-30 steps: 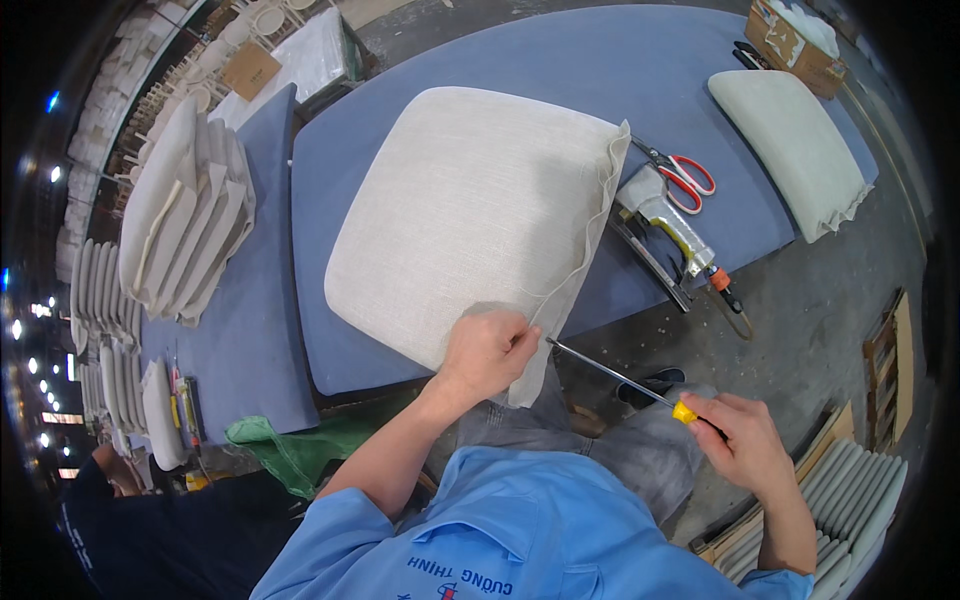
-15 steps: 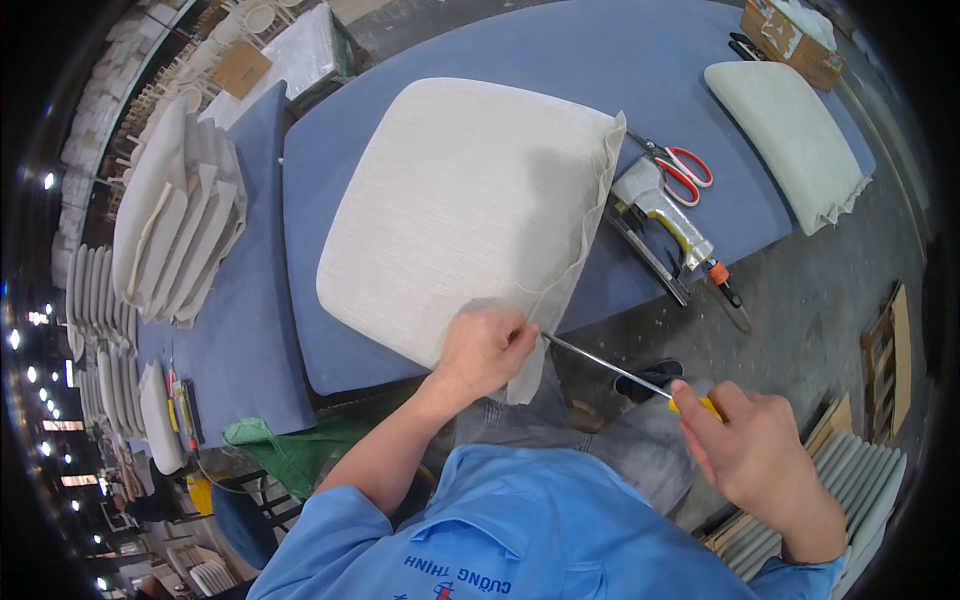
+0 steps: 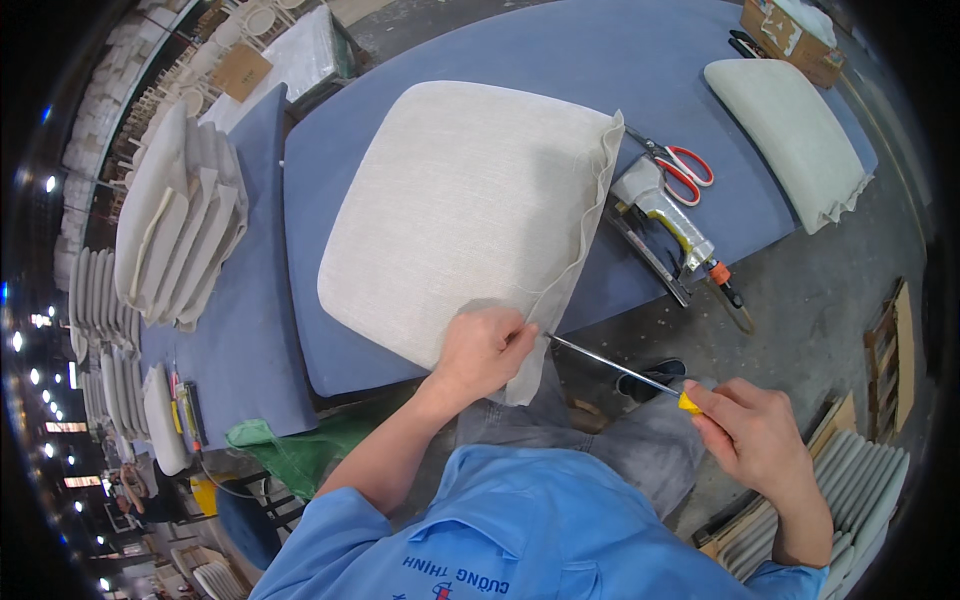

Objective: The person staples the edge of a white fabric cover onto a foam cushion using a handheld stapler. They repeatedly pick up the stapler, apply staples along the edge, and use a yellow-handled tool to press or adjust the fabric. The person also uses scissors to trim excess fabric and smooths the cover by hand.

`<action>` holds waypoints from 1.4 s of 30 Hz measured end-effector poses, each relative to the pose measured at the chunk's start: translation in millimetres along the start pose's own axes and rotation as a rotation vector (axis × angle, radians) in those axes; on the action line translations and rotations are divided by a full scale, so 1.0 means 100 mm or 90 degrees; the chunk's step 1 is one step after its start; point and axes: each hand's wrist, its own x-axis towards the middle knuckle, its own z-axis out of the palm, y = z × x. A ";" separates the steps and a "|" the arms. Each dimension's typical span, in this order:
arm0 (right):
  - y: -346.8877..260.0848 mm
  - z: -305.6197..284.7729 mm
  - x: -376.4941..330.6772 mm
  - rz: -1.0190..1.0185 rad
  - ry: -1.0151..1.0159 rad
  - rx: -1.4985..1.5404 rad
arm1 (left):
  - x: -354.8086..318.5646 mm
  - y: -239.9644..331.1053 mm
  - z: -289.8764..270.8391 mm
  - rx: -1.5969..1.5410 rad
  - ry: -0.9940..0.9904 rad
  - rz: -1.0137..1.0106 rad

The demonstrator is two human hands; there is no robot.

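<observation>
A cream fabric-covered seat pad (image 3: 460,210) lies on the blue padded table, its loose cloth edge hanging along the right side. At the pad's near right corner, my left hand (image 3: 487,350) is closed with fingers pinched on the fabric edge. My right hand (image 3: 750,432), off to the right beyond the table edge, grips a screwdriver (image 3: 615,367) by its yellow handle. Its long metal shaft points left, and the tip is at the cloth edge beside my left fingers. Whether the tip is under the cloth cannot be made out.
Right of the pad lie a staple gun (image 3: 660,215) with its air hose and red-handled scissors (image 3: 685,172). Another covered pad (image 3: 785,135) rests at the table's far right, near a cardboard box (image 3: 790,40). Stacked covers (image 3: 180,220) stand on the left of the blue table (image 3: 390,365).
My right hand has shifted slightly, and more of the screwdriver's shaft and yellow collar shows. The tip sits a little farther right. My left hand keeps its place on the fabric.
</observation>
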 end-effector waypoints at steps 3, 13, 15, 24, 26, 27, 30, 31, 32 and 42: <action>-0.01 -0.03 0.02 -0.010 -0.010 -0.030 | 0.00 -0.01 0.00 -0.003 0.000 0.004; -0.26 -0.26 0.17 -0.105 -0.070 -0.213 | 0.00 -0.02 0.01 -0.018 0.001 0.001; -0.31 -0.30 0.18 -0.131 -0.092 -0.266 | 0.01 0.00 0.01 -0.020 -0.008 -0.010; 0.17 0.02 0.12 -0.132 -0.019 -0.146 | -0.01 -0.02 0.02 0.002 0.006 -0.014; 0.58 0.36 -0.01 -0.093 0.019 -0.005 | 0.01 -0.01 0.05 0.005 0.001 -0.001; 0.78 0.62 -0.07 -0.066 0.036 0.083 | 0.01 0.00 0.05 0.004 -0.003 -0.003; 1.14 1.38 -0.11 0.056 0.032 0.384 | 0.02 0.02 0.01 0.012 -0.010 -0.004; 1.20 1.56 -0.11 0.104 0.020 0.488 | 0.03 0.01 0.00 0.015 -0.010 0.003; 1.25 1.70 -0.10 0.171 -0.030 0.588 | 0.03 0.01 -0.01 0.019 -0.010 0.011; 1.31 1.68 -0.05 0.094 0.051 0.477 | 0.02 0.07 0.00 0.053 0.002 -0.016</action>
